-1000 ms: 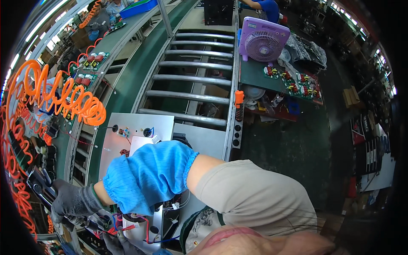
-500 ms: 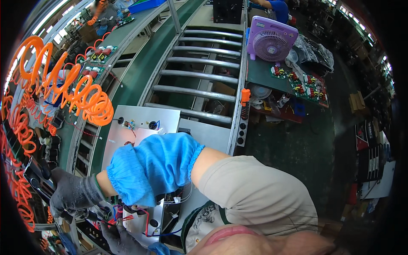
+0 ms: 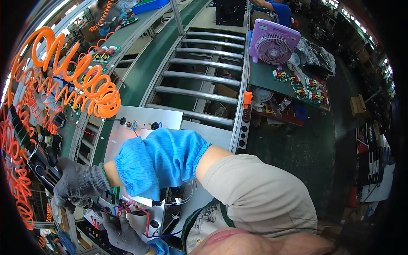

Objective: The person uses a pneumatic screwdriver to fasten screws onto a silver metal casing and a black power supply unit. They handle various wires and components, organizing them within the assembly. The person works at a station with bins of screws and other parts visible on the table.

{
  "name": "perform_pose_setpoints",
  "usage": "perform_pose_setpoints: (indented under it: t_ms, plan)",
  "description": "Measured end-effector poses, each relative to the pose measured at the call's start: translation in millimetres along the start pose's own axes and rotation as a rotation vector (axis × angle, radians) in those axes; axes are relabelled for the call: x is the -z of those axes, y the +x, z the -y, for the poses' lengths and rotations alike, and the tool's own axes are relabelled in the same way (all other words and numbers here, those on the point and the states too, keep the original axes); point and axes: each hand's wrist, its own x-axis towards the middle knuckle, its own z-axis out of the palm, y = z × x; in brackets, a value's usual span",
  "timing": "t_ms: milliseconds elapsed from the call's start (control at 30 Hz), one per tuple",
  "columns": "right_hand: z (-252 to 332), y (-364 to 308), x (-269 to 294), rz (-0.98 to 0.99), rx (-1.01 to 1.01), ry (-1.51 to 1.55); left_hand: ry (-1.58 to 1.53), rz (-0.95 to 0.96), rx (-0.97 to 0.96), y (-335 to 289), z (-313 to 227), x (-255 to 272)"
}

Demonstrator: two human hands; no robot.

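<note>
My right arm, in a blue sleeve cover [image 3: 165,161], reaches across a metal panel [image 3: 159,114]. At its end my right hand [image 3: 80,180], in a grey knit glove, is wrapped round a dark screwdriver [image 3: 83,202] with a thin shaft pointing at the wiring. Below it, my gloved left hand [image 3: 123,236] has its fingers bent together beside the shaft's tip, among red wires [image 3: 127,208]; what they pinch is too small to make out. Red and blue wires run over the metal chassis [image 3: 138,221]. The sleeve hides part of the panel and chassis.
Coiled orange air hoses [image 3: 97,95] hang at the left. A roller conveyor [image 3: 199,76] runs away ahead. On a side bench stand a purple fan [image 3: 274,46] and green circuit boards [image 3: 312,89]. An orange-handled tool [image 3: 247,102] sits at the conveyor's edge. Other people work farther off.
The whole view has shifted slightly, so most things sit a little farther right. Both hands stay at the wiring, the right hand still round the screwdriver.
</note>
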Motion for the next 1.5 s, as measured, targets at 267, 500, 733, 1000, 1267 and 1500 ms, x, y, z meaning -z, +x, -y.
perform_pose_setpoints:
  t_ms: [267,500,733,1000,1267,1500]
  plan:
    - [0,-33,13,-0.052,0.042,-0.052,0.235,-0.094,-0.195,-11,-57,-8]
    - [-8,-66,29,0.093,-0.12,-0.292,0.296,-0.431,-0.139,-72,-25,26]
    - [-12,-37,24,0.261,-0.148,-0.461,0.75,-0.218,-0.378,-50,-43,3]
    - [-13,-9,17,0.356,-0.103,-0.62,0.516,-0.149,-0.307,-43,-11,0]
    - [-43,-32,17,0.457,0.012,-0.648,0.345,-0.201,-0.25,-62,4,-1]
    - [-79,-48,9,0.512,-0.341,-0.546,0.363,-0.127,-0.273,-58,2,2]
